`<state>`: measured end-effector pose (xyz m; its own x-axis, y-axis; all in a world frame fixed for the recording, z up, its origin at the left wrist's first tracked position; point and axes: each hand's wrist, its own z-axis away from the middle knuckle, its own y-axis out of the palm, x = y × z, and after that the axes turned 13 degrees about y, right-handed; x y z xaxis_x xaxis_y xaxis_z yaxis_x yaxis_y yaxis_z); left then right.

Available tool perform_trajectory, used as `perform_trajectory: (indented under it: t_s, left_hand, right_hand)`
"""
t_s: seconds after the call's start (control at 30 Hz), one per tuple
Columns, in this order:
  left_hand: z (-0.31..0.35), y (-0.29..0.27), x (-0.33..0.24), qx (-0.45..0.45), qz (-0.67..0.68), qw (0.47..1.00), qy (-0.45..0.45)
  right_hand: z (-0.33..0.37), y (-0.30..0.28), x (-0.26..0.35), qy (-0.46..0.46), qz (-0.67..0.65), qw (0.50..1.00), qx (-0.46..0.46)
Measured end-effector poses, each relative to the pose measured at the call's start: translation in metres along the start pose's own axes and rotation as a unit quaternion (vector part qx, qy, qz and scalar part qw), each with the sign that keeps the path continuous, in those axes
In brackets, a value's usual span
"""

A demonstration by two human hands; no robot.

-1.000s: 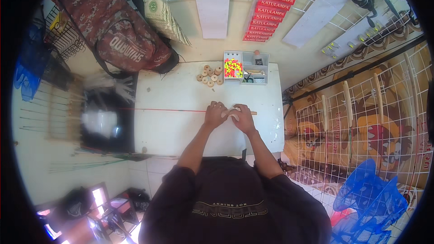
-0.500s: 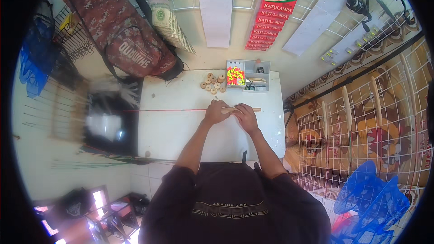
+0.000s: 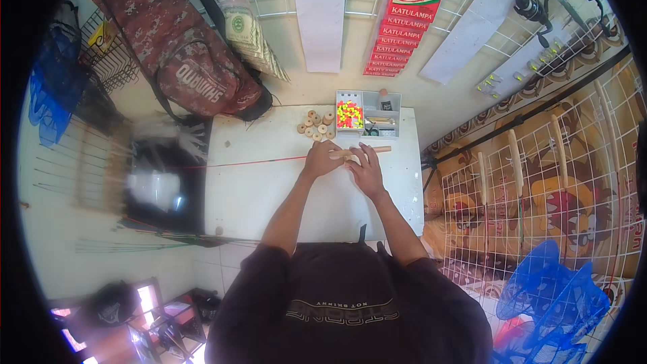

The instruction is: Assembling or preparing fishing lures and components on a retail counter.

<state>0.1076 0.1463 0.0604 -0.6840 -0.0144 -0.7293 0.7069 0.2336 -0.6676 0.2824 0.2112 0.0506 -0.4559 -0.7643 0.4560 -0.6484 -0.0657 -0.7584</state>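
Observation:
Above the white table, a thin fishing rod lies crosswise in my hands, its red shaft running out to the left and its pale wooden handle sticking out to the right. My left hand is closed around the rod where shaft and handle meet. On the handle, my right hand has its thumb and bent fingers closed, pinching near a small pale piece between the hands. What that piece is, I cannot make out.
Several cork-coloured rings stand beyond my hands, beside a white divided tray of red and yellow beads, a small bottle and small parts. A camouflage bag hangs at the left. Rods line a wire rack at the right, near blue nets.
The handle end of the rod has tipped up, away from me, so the rod now slants. My right fingers have shifted and lifted a little on the handle; the left hand keeps its grip.

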Motion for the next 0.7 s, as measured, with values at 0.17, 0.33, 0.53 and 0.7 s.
perform_trajectory:
  t_s: [0.17, 0.33, 0.53, 0.7]
  left_hand:
    - [-0.012, -0.007, -0.014, -0.007, 0.015, 1.000, -0.009]
    - [-0.014, -0.010, -0.001, -0.006, 0.033, 0.998, 0.055]
    - [-0.008, -0.014, 0.003, 0.002, 0.048, 0.996, 0.070]
    - [-0.004, -0.018, -0.006, 0.016, 0.015, 0.997, 0.067]
  right_hand:
    - [0.007, 0.000, 0.004, -0.001, 0.017, 1.000, -0.002]
    - [0.013, 0.006, 0.000, 0.009, 0.059, 0.997, -0.042]
    - [0.015, 0.006, -0.004, 0.013, 0.102, 0.992, -0.077]
    - [0.017, 0.006, -0.001, 0.031, 0.097, 0.988, -0.118]
